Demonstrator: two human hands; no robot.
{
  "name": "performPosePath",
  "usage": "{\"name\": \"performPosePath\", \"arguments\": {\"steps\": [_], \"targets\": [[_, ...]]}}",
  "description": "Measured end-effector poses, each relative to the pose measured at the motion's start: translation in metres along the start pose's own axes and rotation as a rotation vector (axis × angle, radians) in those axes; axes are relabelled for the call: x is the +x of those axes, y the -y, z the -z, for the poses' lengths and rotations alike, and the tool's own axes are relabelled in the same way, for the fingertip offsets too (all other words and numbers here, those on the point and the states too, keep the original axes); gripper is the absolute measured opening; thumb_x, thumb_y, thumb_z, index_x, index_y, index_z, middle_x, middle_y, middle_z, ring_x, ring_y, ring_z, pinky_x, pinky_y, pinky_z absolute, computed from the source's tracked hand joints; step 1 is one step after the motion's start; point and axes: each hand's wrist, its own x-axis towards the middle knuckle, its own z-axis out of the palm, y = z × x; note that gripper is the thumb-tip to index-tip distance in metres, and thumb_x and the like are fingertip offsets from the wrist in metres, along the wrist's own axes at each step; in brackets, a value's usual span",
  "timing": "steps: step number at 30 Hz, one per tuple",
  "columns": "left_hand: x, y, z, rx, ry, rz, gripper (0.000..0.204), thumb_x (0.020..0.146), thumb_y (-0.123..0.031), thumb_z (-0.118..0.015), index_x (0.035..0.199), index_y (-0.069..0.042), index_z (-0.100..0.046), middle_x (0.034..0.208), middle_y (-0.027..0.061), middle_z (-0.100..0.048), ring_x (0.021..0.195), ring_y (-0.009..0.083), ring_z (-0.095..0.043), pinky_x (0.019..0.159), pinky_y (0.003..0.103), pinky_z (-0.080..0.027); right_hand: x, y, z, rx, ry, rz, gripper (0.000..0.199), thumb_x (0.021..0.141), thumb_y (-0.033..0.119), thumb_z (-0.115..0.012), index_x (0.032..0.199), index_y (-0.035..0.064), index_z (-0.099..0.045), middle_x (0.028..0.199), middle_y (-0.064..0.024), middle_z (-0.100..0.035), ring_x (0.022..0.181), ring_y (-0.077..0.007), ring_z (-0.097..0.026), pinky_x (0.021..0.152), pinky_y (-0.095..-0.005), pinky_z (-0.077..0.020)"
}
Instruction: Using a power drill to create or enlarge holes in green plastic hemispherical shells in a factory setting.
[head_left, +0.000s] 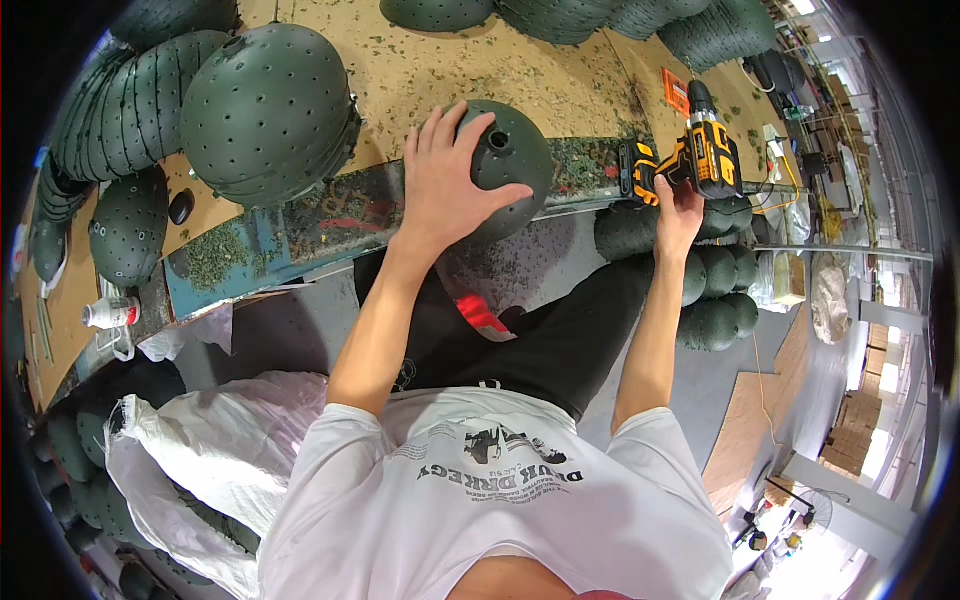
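A dark green plastic dome [525, 150] with a round hole near its top sits at the table's near edge. My left hand [445, 185] lies on its left side, fingers and thumb spread over the curved surface. To the right, a yellow and black cordless drill [712, 155] is in my right hand [680, 208], closed around its handle. The drill's black chuck points toward the far side of the table, and its battery is on the left. The fingers under the handle are mostly hidden.
Large perforated green domes [265, 110] stand nested at the left, with more stacks along the far edge. Green shavings litter the wooden tabletop [400, 70]. A white bottle [110, 312] stands at the left. More domes [715, 320] lie below the table, and a white sack [215, 450] is beside me.
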Motion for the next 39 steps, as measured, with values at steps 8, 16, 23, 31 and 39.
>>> {"name": "performPosePath", "arguments": {"steps": [8, 16, 23, 31, 39], "targets": [[-0.002, 0.004, -0.001, -0.009, -0.052, 0.000, 0.083, 0.065, -0.051, -0.083, 0.134, -0.014, -0.055, 0.144, 0.0170, -0.046, 0.137, 0.0381, -0.037, 0.113, 0.054, -0.026, 0.055, 0.004, -0.009, 0.222, 0.062, -0.212, 0.030, 0.089, 0.001, -0.064, 0.118, -0.0040, -0.056, 0.090, -0.0137, -0.069, 0.079, -0.0199, -0.067, 0.077, -0.0318, -0.0540], [-0.005, 0.010, -0.007, -0.057, -0.100, -0.014, 0.085, 0.060, -0.048, -0.086, 0.131, -0.014, -0.055, 0.140, 0.0158, -0.048, 0.134, 0.0397, -0.039, 0.110, 0.060, -0.027, 0.059, 0.062, -0.014, -0.154, 0.163, -0.197, 0.030, 0.088, 0.008, -0.066, 0.114, -0.0053, -0.063, 0.063, -0.0032, -0.053, 0.054, -0.0135, -0.051, 0.053, -0.0274, -0.0415], [-0.004, 0.009, -0.002, -0.039, -0.079, 0.002, 0.088, 0.061, -0.048, -0.087, 0.135, -0.015, -0.053, 0.143, 0.0159, -0.047, 0.135, 0.0385, -0.040, 0.111, 0.057, -0.028, 0.033, 0.176, -0.007, -0.644, 0.481, -0.097, 0.007, 0.086, 0.007, -0.069, 0.089, 0.0005, -0.068, 0.071, -0.0028, -0.065, 0.065, -0.0115, -0.060, 0.062, -0.0277, -0.0501], [-0.002, 0.024, 0.022, -0.111, 0.180, -0.017, 0.108, 0.057, -0.048, -0.088, 0.147, -0.016, -0.039, 0.152, 0.0149, -0.037, 0.144, 0.0352, -0.029, 0.116, 0.053, -0.024, -0.002, 0.250, -0.017, -0.788, 0.785, 0.145, 0.030, 0.077, 0.001, -0.076, 0.106, 0.0044, -0.071, 0.095, -0.0056, -0.072, 0.084, -0.0165, -0.067, 0.078, -0.0318, -0.0544], [-0.007, 0.030, 0.013, -0.151, 0.129, 0.002, 0.118, 0.052, -0.051, -0.090, 0.147, -0.008, -0.034, 0.153, 0.0125, -0.036, 0.145, 0.0333, -0.028, 0.117, 0.055, -0.022, -0.009, 0.249, -0.027, -1.023, 0.930, 0.155, 0.027, 0.079, 0.013, -0.079, 0.105, 0.0085, -0.072, 0.097, -0.0068, -0.073, 0.087, -0.0213, -0.069, 0.078, -0.0337, -0.0545]]}}
